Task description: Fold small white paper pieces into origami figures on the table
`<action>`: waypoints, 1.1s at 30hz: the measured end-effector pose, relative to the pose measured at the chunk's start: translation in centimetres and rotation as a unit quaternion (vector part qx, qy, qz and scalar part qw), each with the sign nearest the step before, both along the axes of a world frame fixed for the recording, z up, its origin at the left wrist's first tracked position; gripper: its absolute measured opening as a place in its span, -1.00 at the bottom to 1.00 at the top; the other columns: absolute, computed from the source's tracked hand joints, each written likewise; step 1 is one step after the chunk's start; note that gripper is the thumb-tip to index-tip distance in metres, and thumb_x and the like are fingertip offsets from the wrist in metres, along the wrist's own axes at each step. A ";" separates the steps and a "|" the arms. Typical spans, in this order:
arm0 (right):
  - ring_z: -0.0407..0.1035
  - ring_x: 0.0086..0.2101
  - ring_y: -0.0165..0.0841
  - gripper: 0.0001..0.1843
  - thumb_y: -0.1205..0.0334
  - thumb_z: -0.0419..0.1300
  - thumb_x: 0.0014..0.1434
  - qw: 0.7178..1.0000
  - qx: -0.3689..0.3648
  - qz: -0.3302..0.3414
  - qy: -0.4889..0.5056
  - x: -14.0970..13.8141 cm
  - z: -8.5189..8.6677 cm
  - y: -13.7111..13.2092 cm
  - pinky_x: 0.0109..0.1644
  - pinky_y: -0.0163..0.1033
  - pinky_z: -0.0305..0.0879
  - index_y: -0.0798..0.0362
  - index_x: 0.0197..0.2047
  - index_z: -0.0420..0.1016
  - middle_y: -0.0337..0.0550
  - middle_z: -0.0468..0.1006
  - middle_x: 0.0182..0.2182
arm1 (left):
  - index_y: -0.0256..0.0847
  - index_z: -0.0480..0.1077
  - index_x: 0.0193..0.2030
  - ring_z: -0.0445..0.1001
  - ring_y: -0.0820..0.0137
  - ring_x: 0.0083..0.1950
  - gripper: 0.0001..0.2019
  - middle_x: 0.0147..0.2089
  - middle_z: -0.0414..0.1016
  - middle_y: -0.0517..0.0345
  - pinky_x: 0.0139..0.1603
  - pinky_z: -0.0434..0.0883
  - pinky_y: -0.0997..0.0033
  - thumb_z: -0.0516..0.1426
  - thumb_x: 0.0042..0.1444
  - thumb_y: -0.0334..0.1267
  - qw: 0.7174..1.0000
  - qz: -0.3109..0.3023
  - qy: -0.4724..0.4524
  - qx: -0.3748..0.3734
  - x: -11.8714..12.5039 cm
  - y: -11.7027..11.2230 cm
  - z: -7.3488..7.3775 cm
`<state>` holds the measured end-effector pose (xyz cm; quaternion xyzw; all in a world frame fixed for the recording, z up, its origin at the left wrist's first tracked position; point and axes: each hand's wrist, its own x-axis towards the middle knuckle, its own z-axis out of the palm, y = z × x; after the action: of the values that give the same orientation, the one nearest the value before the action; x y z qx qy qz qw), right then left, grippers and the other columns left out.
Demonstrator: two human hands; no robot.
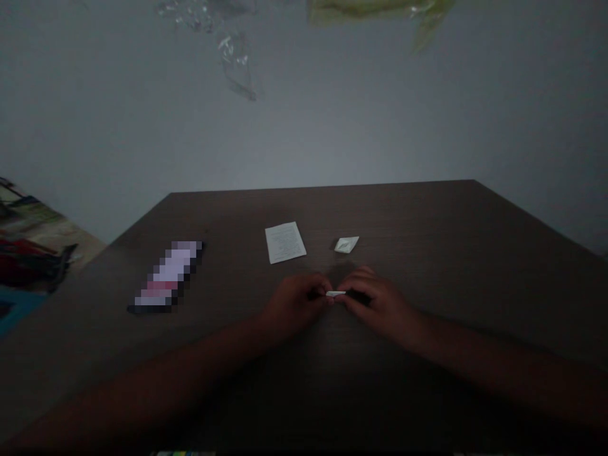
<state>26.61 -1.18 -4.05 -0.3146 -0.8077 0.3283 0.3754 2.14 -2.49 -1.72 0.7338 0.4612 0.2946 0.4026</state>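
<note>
Between my two hands is a small piece of folded white paper [335, 293], pinched at both ends just above the table. My left hand [297, 303] grips its left end with thumb and fingertips. The right end is between the thumb and fingers of my right hand [380, 303]. Just beyond my right hand lies a small folded paper shape [346, 244], pale and pointed at its corners. A flat sheet of printed paper [285, 242] rests farther off to the left, apart from my hands.
The dark wooden table [418, 221] meets a grey wall [332, 126] at its far edge. At the left lies a phone [168, 275] with a blurred-out screen. Clear plastic [235, 54] and yellowish plastic [375, 11] hang on the wall. Cluttered items [28, 253] show beyond the left edge.
</note>
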 end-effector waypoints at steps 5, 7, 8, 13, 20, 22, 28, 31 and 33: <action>0.58 -0.12 -0.12 -0.84 0.11 0.40 0.48 1.000 -0.012 -0.023 -0.014 0.3 0.1 0.4 0.12 0.07 0.47 -0.16 -0.21 0.73 -0.16 0.73 -0.26 | -0.10 0.68 -0.15 0.64 0.22 -0.08 -0.87 -0.13 0.73 0.11 0.02 0.53 0.27 0.31 0.37 -0.14 0.999 0.016 -0.016 0.025 0.0 0.1 -0.1; 0.57 -0.12 -0.12 -0.84 0.13 0.41 0.46 0.999 -0.005 -0.024 -0.022 0.4 0.1 0.5 0.11 0.07 0.46 -0.14 -0.24 0.71 -0.15 0.73 -0.26 | -0.11 0.69 -0.14 0.65 0.21 -0.06 -0.84 -0.10 0.74 0.10 0.05 0.53 0.25 0.29 0.40 -0.13 0.999 0.018 -0.020 0.047 0.0 0.1 0.0; 0.57 -0.12 -0.11 -0.84 0.13 0.41 0.45 0.999 0.002 -0.020 -0.024 0.4 0.0 0.5 0.11 0.08 0.45 -0.14 -0.24 0.71 -0.15 0.73 -0.26 | -0.11 0.68 -0.14 0.64 0.21 -0.06 -0.84 -0.10 0.74 0.09 0.05 0.53 0.25 0.28 0.40 -0.14 0.998 0.014 -0.021 0.056 0.0 0.1 0.1; 0.58 -0.13 -0.12 -0.82 0.08 0.41 0.48 1.000 -0.001 -0.022 -0.001 0.5 0.1 0.5 0.14 0.10 0.45 -0.15 -0.22 0.74 -0.14 0.75 -0.24 | -0.15 0.68 -0.06 0.62 0.20 -0.04 -0.83 -0.08 0.70 0.05 0.07 0.52 0.22 0.27 0.41 -0.15 0.996 0.002 -0.043 0.075 0.0 -0.1 0.7; 0.61 -0.11 -0.11 -0.78 -0.07 0.45 0.48 0.998 -0.043 -0.031 0.032 0.3 0.0 0.4 0.17 0.11 0.50 -0.20 -0.19 0.81 -0.13 0.76 -0.24 | -0.10 0.72 -0.14 0.64 0.18 -0.08 -0.79 -0.13 0.74 0.09 0.00 0.50 0.25 0.30 0.40 -0.06 0.999 -0.023 -0.021 0.035 -0.1 0.3 0.4; 0.61 -0.10 -0.10 -0.80 -0.06 0.47 0.46 0.999 -0.040 -0.026 0.023 0.3 0.0 0.4 0.18 0.13 0.50 -0.20 -0.19 0.80 -0.13 0.77 -0.23 | -0.07 0.73 -0.14 0.66 0.19 -0.07 -0.78 -0.12 0.77 0.09 0.04 0.52 0.25 0.28 0.44 -0.05 0.999 -0.034 -0.016 0.034 -0.2 0.5 0.2; 0.59 -0.14 -0.14 -0.92 0.09 0.48 0.43 0.998 -0.057 -0.022 0.001 0.3 0.2 0.2 0.11 0.06 0.51 -0.17 -0.16 0.77 -0.17 0.73 -0.23 | -0.11 0.70 -0.13 0.65 0.19 -0.11 -0.71 -0.18 0.70 0.07 0.05 0.52 0.25 0.22 0.55 -0.04 0.993 -0.103 0.025 0.056 -0.4 0.2 0.3; 0.58 -0.18 -0.16 -0.88 0.10 0.43 0.45 0.998 -0.066 -0.012 0.001 0.2 0.5 0.1 0.10 0.04 0.50 -0.15 -0.18 0.75 -0.17 0.72 -0.26 | -0.13 0.68 -0.12 0.65 0.19 -0.08 -0.68 -0.17 0.68 0.06 0.05 0.50 0.24 0.17 0.58 -0.07 0.991 -0.110 0.031 0.064 -0.4 0.1 0.5; 0.57 -0.18 -0.17 -0.86 0.10 0.40 0.47 0.997 -0.072 -0.016 0.001 0.1 0.6 0.0 0.09 0.03 0.50 -0.14 -0.18 0.73 -0.17 0.73 -0.26 | -0.13 0.68 -0.13 0.65 0.20 -0.10 -0.68 -0.17 0.68 0.06 0.03 0.50 0.24 0.16 0.58 -0.08 0.991 -0.108 0.030 0.068 -0.3 0.1 0.5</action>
<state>26.71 -1.20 -3.43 -0.3538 -0.7764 0.3796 0.3577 1.80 -2.36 -1.24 0.8133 0.3702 0.2580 0.3673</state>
